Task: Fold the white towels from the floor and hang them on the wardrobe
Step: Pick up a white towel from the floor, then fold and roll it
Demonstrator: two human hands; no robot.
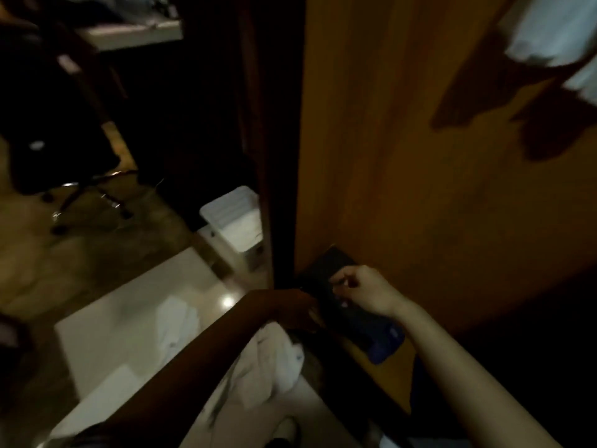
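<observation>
Office chair (61, 150), white bin (235, 218) left of wardrobe (420, 156) (dim).

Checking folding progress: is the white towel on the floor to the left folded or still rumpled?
Rumpled. The white towel lies in an uneven, creased heap on the pale floor, with no straight folded edges.

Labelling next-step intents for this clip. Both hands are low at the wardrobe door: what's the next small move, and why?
Probably draw the white towel up off the floor with the left hand to start folding: it hangs crumpled below that hand, another towel lies on the floor, and the right hand is curled on something dark by the wardrobe door.
</observation>
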